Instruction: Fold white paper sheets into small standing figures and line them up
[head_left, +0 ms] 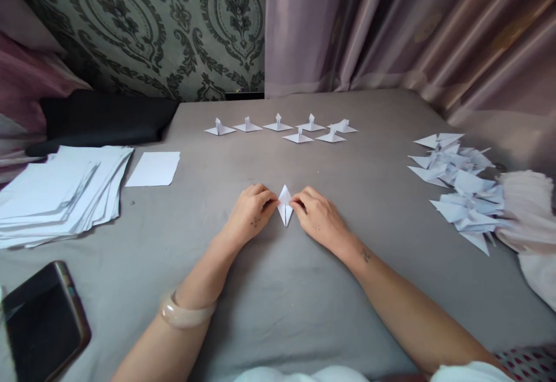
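Right now both hands are at work on one small diamond of folded paper (285, 207), which sits around the middle of the grey sheet (304, 307), one point aimed at the far edge and one at the near edge. From where I stand, the left hand (252, 211) pinches its left corner between thumb and fingers, and the right hand (319, 214) grips the opposite corner the same way. A dark slit runs down the paper's nearer half. The left wrist wears a pale bangle (186, 313).

Towards the far edge of the sheet stand seven folded paper figures (278, 124), wings spread: five in a row, with two just in front of that row's right part. By the right edge lies a loose heap of similar figures (473, 199), overlapping one another, with a pale crumpled cloth (527, 211) beside it.

Over at the left edge is an untidy stack of white paper (47, 197), and just to its right a single sheet of paper (153, 169) lies flat. A black item (108, 118) rests behind the stack, at the far left corner. Down in the near left corner lies a phone (41, 318), its screen dark. Purplish curtains (313, 29) and patterned wallpaper (174, 23) rise beyond the far edge.
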`<state>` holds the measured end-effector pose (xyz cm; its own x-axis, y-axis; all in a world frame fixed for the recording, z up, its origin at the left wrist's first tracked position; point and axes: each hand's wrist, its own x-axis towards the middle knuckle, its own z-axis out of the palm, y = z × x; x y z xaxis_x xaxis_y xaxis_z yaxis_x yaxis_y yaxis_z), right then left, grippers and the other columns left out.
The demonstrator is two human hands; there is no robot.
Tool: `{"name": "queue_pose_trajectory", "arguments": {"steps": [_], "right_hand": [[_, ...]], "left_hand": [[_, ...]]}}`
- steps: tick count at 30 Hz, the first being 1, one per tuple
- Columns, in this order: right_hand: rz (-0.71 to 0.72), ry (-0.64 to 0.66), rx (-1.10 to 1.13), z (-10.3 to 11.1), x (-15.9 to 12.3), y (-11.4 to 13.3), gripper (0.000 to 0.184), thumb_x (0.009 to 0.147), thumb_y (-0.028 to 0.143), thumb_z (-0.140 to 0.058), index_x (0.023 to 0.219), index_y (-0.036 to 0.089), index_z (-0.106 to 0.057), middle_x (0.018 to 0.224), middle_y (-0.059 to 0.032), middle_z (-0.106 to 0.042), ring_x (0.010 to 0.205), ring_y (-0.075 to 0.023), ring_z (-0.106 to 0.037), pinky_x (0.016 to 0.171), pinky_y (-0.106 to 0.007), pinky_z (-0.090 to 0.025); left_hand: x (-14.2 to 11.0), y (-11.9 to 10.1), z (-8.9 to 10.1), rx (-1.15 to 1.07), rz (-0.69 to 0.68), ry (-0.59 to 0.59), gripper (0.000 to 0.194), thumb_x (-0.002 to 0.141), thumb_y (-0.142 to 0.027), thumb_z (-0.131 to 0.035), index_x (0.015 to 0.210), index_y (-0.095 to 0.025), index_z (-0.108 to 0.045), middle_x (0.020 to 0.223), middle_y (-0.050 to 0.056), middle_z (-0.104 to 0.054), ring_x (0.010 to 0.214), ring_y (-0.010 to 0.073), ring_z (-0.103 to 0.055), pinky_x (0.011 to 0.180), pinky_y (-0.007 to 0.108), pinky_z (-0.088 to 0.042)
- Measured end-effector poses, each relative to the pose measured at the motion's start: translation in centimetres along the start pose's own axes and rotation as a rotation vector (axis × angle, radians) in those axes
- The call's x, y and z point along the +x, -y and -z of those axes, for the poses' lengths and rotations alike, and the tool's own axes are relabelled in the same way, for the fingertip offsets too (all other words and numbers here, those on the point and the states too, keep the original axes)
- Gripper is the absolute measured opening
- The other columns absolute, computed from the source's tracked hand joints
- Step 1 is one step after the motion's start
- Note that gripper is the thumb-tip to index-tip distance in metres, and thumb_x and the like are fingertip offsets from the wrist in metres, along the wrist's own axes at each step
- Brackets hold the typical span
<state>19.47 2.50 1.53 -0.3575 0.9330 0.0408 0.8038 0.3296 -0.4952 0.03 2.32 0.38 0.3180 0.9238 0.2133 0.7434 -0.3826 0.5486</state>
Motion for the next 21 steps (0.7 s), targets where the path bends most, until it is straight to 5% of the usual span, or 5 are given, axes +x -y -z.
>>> {"name": "queue_pose_trajectory", "arguments": {"steps": [21], "right_hand": [[-0.143, -0.041, 0.039, -0.8, 0.8, 0.3, 0.017, 0.09, 0.031, -0.054, 0.085, 0.021, -0.066, 0.093, -0.0047, -0.065, 0.078, -0.0164, -0.062, 0.072, -0.028, -0.042]], "left_hand": [[0.5, -1.1, -0.3, -0.018, 0.186, 0.028, 0.011, 0.087, -0.023, -0.059, 0.078, -0.017, -0.063, 0.082, 0.005, -0.062, 0.077, 0.0185, -0.052, 0.074, 0.031, -0.039]]}}
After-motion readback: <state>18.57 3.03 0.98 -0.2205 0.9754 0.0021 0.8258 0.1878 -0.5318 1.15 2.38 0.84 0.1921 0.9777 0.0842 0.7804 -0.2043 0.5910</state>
